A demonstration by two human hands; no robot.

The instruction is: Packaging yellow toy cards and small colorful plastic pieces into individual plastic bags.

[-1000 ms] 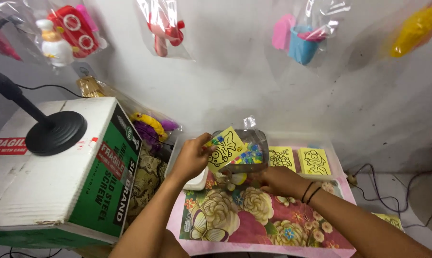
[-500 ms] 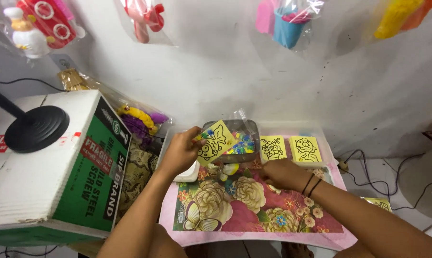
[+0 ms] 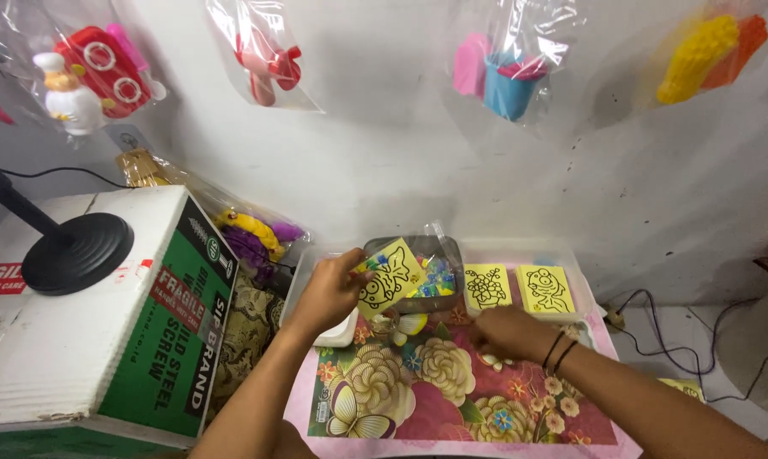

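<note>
A large white and green cardboard box (image 3: pixel 86 340) stands beside the left edge of the table, with a round black lamp base (image 3: pixel 76 252) on top. The table wears a pink flowered plastic cloth (image 3: pixel 452 391). Toys in clear plastic bags (image 3: pixel 265 55) hang on the white wall above (a red fan among them). Along the cloth's back edge sits a shallow clear plastic tray (image 3: pixel 571 255) holding two small yellow picture cards with black outline drawings (image 3: pixel 516 287).

The left hand (image 3: pixel 328 293) holds a clear plastic packet containing a yellow outline card and coloured bits (image 3: pixel 399 274) tilted above the cloth's back edge, just left of those cards, fingers pinched on its left side. The packet looks light, thin and floppy, its film probably slippery, so a pinch over the stiffer card inside seems the surest hold. The right hand (image 3: pixel 507 331) rests curled, knuckles up, on the cloth below the tray; whether it pinches anything I cannot tell.
</note>
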